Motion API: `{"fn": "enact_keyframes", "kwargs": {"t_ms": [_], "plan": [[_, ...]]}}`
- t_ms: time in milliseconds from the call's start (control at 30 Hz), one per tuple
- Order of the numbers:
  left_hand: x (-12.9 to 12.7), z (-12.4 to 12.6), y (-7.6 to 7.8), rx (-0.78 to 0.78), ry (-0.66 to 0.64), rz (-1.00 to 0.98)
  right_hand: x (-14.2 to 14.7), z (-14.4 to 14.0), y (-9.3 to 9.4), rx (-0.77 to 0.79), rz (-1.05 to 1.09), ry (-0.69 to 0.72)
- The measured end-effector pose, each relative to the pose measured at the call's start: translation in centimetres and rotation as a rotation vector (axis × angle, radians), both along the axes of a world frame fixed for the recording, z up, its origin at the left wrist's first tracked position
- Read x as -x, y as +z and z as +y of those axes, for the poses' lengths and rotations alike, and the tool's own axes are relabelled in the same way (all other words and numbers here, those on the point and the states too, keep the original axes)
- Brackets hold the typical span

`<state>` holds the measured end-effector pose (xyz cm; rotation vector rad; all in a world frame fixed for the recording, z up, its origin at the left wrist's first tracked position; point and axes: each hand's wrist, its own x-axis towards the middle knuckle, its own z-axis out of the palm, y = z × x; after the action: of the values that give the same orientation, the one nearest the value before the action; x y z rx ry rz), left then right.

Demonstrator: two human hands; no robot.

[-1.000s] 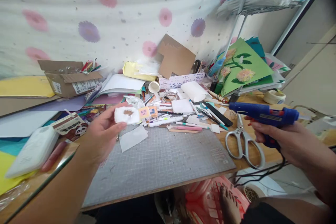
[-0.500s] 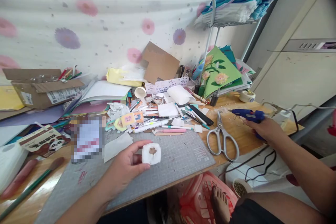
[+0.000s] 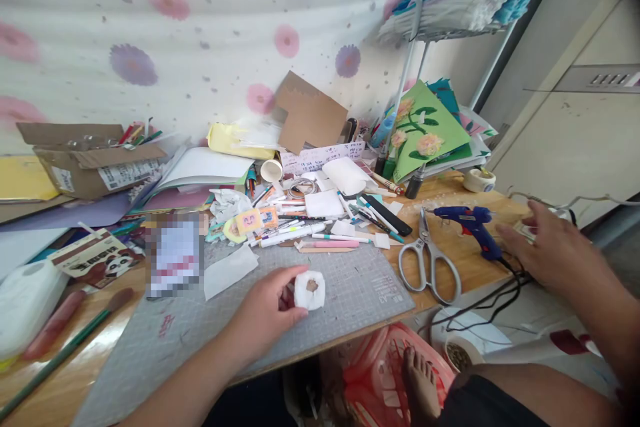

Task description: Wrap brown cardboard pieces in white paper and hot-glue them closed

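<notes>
My left hand pinches a small white foam piece with a brown spot in its middle, low over the grey cutting mat. To the right, a blue glue gun stands on the wooden table, its black cord trailing off the edge. My right hand hovers just right of the gun with fingers spread, not touching it. Silver scissors lie between the mat and the gun.
Pens, markers and paper scraps crowd the back of the mat. A cardboard box sits far left, green flower cards and a tape roll at back right. A red basket and a bare foot lie under the table.
My right hand set the glue gun down on the table and let go, drawing back to the right. My left hand lowered the foam piece from near my face to just above the mat.
</notes>
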<state>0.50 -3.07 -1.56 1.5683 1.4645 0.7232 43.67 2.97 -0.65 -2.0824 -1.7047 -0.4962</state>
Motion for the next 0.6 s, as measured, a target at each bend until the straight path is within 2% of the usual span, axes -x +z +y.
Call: {"fn": "enact_keyframes", "kwargs": {"t_ms": [67,133,267,367,467,600], "plan": [[0.3,-0.5,0.3,-0.022,-0.006,0.036,1.1,-1.8,0.6,-0.021,-0.103,0.02],[0.4,-1.1,0.6,-0.029,-0.016,0.046,2.7,-3.3,0.9,-0.02,-0.114,0.122],[0.4,-2.1,1.5,-0.033,-0.029,0.021,6.7,-4.6,1.3,0.063,0.055,0.432],[1.1,-1.8,2.5,-0.068,0.013,0.031,10.2,-4.8,1.9,0.071,0.192,0.639],[2.5,0.3,4.2,-0.173,0.08,0.091,14.0,-4.8,2.5,0.087,0.343,0.766],[3.8,5.3,5.7,-0.397,0.135,0.347,17.9,-4.6,2.6,0.203,0.498,0.921]]}}
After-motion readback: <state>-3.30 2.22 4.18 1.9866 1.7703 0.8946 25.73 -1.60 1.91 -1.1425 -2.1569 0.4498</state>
